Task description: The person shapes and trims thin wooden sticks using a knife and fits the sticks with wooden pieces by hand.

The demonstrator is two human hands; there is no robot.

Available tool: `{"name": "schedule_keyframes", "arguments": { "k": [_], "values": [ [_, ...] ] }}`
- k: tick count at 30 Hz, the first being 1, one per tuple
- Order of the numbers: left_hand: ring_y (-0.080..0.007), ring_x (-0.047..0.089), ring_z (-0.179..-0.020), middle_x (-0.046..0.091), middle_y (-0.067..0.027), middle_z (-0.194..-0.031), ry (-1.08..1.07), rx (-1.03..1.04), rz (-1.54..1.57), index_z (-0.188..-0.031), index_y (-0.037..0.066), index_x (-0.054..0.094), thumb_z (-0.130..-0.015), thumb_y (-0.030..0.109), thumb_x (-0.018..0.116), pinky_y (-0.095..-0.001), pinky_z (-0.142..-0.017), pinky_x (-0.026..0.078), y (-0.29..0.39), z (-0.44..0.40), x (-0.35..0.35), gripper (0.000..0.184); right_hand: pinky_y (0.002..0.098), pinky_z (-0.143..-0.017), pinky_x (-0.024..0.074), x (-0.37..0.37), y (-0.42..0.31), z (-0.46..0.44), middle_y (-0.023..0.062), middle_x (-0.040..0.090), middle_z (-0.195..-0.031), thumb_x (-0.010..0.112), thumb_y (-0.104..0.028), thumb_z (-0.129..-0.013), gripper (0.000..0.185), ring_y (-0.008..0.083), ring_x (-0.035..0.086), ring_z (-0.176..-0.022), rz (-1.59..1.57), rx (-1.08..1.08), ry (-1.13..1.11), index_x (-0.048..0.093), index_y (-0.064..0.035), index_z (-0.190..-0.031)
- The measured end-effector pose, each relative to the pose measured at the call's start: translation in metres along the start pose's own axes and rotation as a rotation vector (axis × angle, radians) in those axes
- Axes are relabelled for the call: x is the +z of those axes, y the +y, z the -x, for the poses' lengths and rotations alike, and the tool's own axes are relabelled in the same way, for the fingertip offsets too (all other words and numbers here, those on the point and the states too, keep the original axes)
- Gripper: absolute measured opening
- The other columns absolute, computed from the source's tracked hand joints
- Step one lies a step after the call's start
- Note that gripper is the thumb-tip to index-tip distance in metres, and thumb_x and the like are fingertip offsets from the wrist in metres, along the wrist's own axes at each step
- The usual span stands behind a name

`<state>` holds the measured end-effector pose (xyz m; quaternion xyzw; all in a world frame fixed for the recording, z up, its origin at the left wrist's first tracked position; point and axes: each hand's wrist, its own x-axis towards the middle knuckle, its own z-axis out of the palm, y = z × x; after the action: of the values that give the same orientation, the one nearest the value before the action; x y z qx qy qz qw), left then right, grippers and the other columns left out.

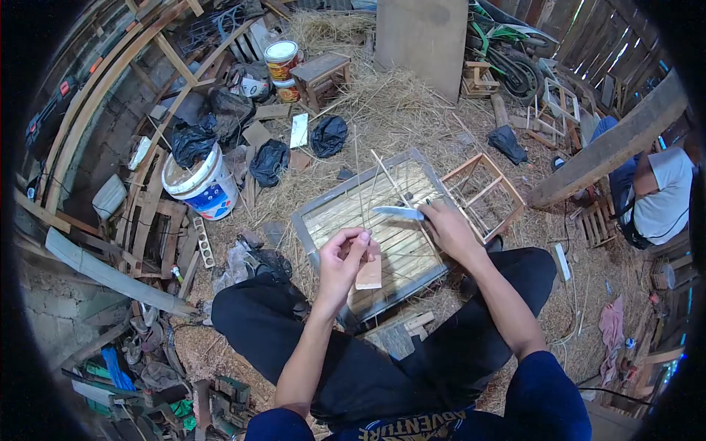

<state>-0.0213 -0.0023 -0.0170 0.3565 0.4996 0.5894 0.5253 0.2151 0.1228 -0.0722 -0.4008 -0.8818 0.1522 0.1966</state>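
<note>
My left hand [343,263] is closed, thumb against fingers, on a thin strip [359,184] that rises above it. My right hand [450,229] is wrapped round the handle of a knife [399,212], whose pale blade points left toward the strip. Both hands are over a low framed panel of slats [331,209] between my knees. A small brown piece [369,273] shows beside my left hand. Another thin stick [401,192] lies slantwise over the panel, passing near the blade.
A wooden frame [487,192] stands right of the panel. Beyond the leaning post [614,140] a person [665,187] sits at the far right. At left are a white bucket [208,187] and black bags [270,163]; a small stool [321,67] stands further back.
</note>
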Motion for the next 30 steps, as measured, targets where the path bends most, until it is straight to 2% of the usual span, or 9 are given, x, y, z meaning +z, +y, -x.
{"name": "schedule_keyframes", "arguments": {
  "k": [2,3,6,13,16,17,20,23,30],
  "values": [
    [-0.0112,0.067,-0.084,0.073,-0.0113,-0.098,0.011,-0.019,0.037,-0.116,-0.003,0.066,-0.1,0.015,0.065,-0.0243,-0.075,0.054,0.0,-0.002,0.002,0.024,0.0486,-0.08,0.0502,-0.026,-0.018,-0.003,0.0191,0.063,-0.099,0.058,-0.004,-0.09,0.025,0.0398,0.064,-0.092,-0.079,0.001,0.16,0.06,-0.0041,-0.115],
    [-0.0113,0.067,-0.084,0.073,-0.0115,-0.099,0.016,-0.042,0.056,-0.118,-0.003,0.067,-0.1,0.015,0.065,-0.0242,-0.075,0.054,-0.001,-0.004,0.0,0.025,0.0457,-0.084,0.0485,-0.033,-0.025,-0.003,0.0207,0.06,-0.105,0.061,-0.007,-0.092,0.03,0.0394,0.062,-0.096,-0.223,0.092,0.212,0.058,-0.0022,-0.122],
    [-0.0114,0.068,-0.086,0.073,-0.0115,-0.102,0.034,-0.093,0.1,-0.119,-0.002,0.068,-0.099,0.015,0.067,-0.0241,-0.075,0.054,-0.005,-0.006,-0.001,0.027,0.0436,-0.083,0.0493,-0.044,-0.035,-0.005,0.0197,0.06,-0.103,0.059,-0.009,-0.095,0.038,0.0362,0.063,-0.095,-0.289,0.05,0.309,0.055,-0.0036,-0.132],
    [-0.0126,0.068,-0.086,0.073,-0.0113,-0.102,0.053,-0.083,0.045,-0.121,-0.003,0.067,-0.098,0.016,0.068,-0.0254,-0.076,0.055,-0.013,0.0,-0.004,0.031,0.0429,-0.073,0.05,-0.026,-0.071,-0.01,0.0147,0.064,-0.086,0.065,-0.032,-0.096,0.056,0.0323,0.064,-0.079,-0.311,-0.217,0.103,0.049,-0.0068,-0.144],
    [-0.0141,0.069,-0.086,0.073,-0.0115,-0.103,0.001,-0.072,0.076,-0.123,-0.005,0.065,-0.097,0.015,0.068,-0.0266,-0.078,0.056,-0.01,0.003,-0.003,0.033,0.0409,-0.073,0.051,-0.018,-0.079,-0.017,0.015,0.067,-0.093,0.068,-0.028,-0.093,0.055,0.0318,0.065,-0.081,-0.338,-0.253,0.101,0.051,-0.0077,-0.142],
    [-0.0149,0.068,-0.086,0.072,-0.0116,-0.102,-0.009,-0.092,0.082,-0.126,-0.006,0.063,-0.097,0.014,0.069,-0.0275,-0.078,0.056,-0.005,0.004,-0.004,0.036,0.0407,-0.073,0.0512,-0.019,-0.079,-0.018,0.0157,0.067,-0.097,0.067,-0.032,-0.094,0.055,0.032,0.066,-0.081,-0.341,-0.253,0.069,0.052,-0.007,-0.14],
    [-0.0148,0.067,-0.086,0.072,-0.0123,-0.102,-0.017,-0.033,0.102,-0.128,-0.006,0.062,-0.096,0.01,0.068,-0.0276,-0.081,0.055,-0.004,0.003,-0.006,0.036,0.0412,-0.072,0.0493,-0.018,-0.076,-0.023,0.0144,0.062,-0.086,0.071,-0.031,-0.09,0.06,0.0333,0.063,-0.079,-0.383,-0.297,0.096,0.052,-0.0063,-0.141],
    [-0.0148,0.066,-0.086,0.071,-0.0123,-0.103,-0.067,-0.032,0.07,-0.129,-0.007,0.061,-0.095,0.005,0.067,-0.028,-0.084,0.054,-0.007,0.007,-0.011,0.036,0.0405,-0.072,0.0489,-0.01,-0.074,-0.026,0.0131,0.062,-0.085,0.072,-0.033,-0.087,0.063,0.0321,0.062,-0.078,-0.462,-0.323,0.227,0.053,-0.0058,-0.14],
    [-0.0142,0.065,-0.085,0.071,-0.0107,-0.1,-0.115,-0.057,0.134,-0.13,-0.008,0.061,-0.094,-0.001,0.064,-0.0277,-0.081,0.054,-0.009,0.014,-0.014,0.036,0.0393,-0.069,0.0485,-0.016,-0.075,-0.025,0.0123,0.061,-0.085,0.075,-0.031,-0.084,0.064,0.0297,0.06,-0.076,-0.395,-0.364,0.185,0.054,-0.0057,-0.139]
  ]
}}
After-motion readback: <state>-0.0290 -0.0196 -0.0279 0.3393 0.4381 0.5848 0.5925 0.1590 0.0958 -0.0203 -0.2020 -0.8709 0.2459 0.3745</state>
